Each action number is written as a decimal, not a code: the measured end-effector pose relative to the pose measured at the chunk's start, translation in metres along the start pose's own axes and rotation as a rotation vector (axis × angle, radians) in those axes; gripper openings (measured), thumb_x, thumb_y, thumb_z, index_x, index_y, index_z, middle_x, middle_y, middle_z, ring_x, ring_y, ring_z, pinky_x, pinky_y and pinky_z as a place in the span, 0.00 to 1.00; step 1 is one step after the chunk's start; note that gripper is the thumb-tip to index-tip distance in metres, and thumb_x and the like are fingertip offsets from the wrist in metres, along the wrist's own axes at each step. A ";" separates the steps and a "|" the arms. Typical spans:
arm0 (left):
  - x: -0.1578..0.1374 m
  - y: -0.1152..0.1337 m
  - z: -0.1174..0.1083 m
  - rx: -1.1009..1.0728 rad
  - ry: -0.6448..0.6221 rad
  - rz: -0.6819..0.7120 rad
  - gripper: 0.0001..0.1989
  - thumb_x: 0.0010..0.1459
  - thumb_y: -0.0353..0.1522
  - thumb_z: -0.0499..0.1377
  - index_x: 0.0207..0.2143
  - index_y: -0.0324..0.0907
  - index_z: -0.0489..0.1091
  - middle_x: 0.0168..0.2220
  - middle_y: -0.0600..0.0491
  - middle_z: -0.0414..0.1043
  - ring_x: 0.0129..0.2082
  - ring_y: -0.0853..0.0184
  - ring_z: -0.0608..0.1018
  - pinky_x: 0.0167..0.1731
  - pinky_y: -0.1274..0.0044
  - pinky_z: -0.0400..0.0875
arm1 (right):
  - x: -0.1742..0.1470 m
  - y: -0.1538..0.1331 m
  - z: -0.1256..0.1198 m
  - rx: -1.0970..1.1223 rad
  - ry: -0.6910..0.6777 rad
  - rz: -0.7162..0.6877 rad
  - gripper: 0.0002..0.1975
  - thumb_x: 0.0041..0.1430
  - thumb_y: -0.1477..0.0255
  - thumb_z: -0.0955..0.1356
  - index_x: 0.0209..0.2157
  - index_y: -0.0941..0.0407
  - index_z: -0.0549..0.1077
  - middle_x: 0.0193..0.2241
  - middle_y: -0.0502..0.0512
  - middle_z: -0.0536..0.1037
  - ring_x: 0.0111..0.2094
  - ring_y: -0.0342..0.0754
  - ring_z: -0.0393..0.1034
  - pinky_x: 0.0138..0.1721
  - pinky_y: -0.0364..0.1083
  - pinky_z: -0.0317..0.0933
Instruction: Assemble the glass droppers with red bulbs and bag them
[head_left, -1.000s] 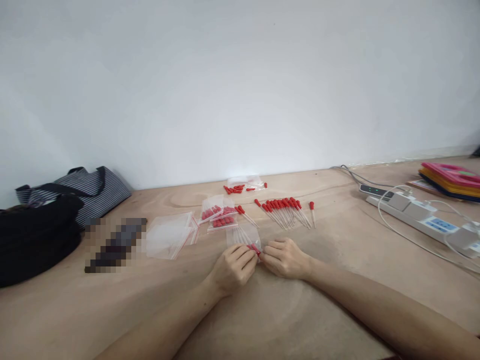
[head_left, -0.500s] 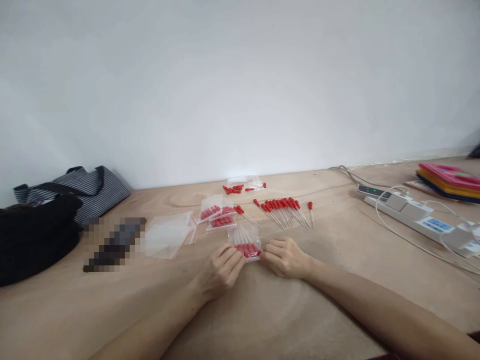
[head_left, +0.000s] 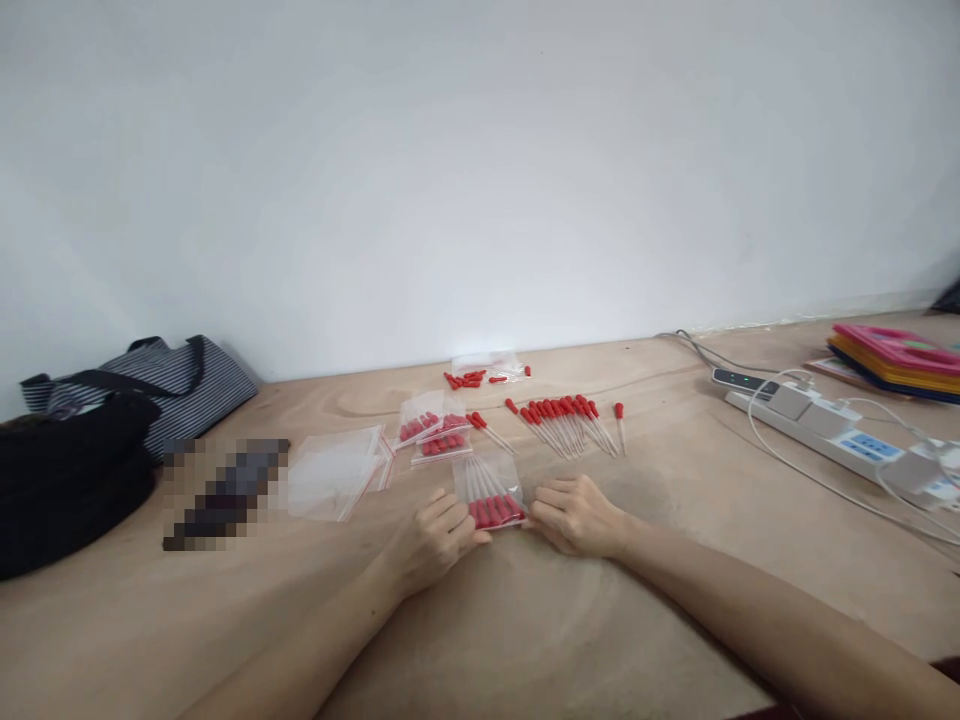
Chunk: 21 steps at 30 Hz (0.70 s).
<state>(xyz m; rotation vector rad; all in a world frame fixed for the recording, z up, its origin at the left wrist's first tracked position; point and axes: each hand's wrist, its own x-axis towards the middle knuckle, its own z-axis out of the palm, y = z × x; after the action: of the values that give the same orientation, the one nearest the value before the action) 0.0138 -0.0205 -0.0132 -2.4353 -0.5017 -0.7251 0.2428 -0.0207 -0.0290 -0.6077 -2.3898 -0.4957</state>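
A clear zip bag lies flat in front of me, with several red-bulbed droppers inside, bulbs toward me. My left hand is closed at the bag's lower left corner, thumb along the near edge. At the lower right corner, my right hand pinches the bag, fingers curled. Just beyond, filled zip bags overlap one another. Two loose droppers lie beside them, and a row of droppers spreads out to the right, with a single dropper apart from it.
Flat zip bags lie to the left, near a blurred dark object. Loose red bulbs and a clear bag sit by the wall. A striped bag stands far left; a power strip with cables is at right, by coloured sheets.
My left hand has shifted slightly left and down along the bag's near edge, uncovering more of the red bulbs. The right hand has barely moved.
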 end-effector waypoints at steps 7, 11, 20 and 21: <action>-0.009 -0.011 -0.006 -0.287 -0.012 -0.275 0.22 0.58 0.44 0.48 0.18 0.40 0.60 0.20 0.54 0.63 0.24 0.68 0.66 0.27 0.74 0.60 | -0.013 0.007 -0.013 0.402 -0.048 0.227 0.11 0.62 0.70 0.56 0.29 0.57 0.64 0.27 0.54 0.70 0.29 0.42 0.65 0.28 0.41 0.57; -0.013 -0.018 -0.003 -0.257 -0.042 -0.501 0.07 0.56 0.34 0.53 0.30 0.40 0.66 0.32 0.50 0.68 0.36 0.63 0.70 0.37 0.70 0.65 | -0.019 0.013 -0.021 0.854 0.066 0.584 0.09 0.63 0.67 0.55 0.32 0.55 0.58 0.36 0.58 0.70 0.33 0.42 0.67 0.33 0.44 0.63; -0.021 -0.023 0.010 -0.340 -0.275 -0.707 0.14 0.55 0.35 0.53 0.43 0.41 0.65 0.45 0.47 0.66 0.47 0.59 0.68 0.47 0.65 0.64 | -0.015 0.044 -0.011 1.067 0.299 0.814 0.11 0.58 0.59 0.60 0.31 0.52 0.58 0.42 0.56 0.69 0.45 0.48 0.63 0.43 0.51 0.62; -0.021 -0.022 0.010 -0.346 -0.291 -0.714 0.14 0.55 0.35 0.52 0.43 0.40 0.65 0.45 0.47 0.66 0.47 0.59 0.68 0.47 0.65 0.64 | -0.010 0.049 -0.006 1.038 0.314 0.815 0.11 0.58 0.59 0.60 0.31 0.53 0.58 0.42 0.56 0.69 0.46 0.48 0.63 0.43 0.51 0.61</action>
<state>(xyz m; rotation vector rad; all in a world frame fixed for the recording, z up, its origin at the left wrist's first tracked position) -0.0097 -0.0012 -0.0235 -2.6927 -1.5195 -0.7764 0.2785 0.0137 -0.0219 -0.8149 -1.5671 0.8765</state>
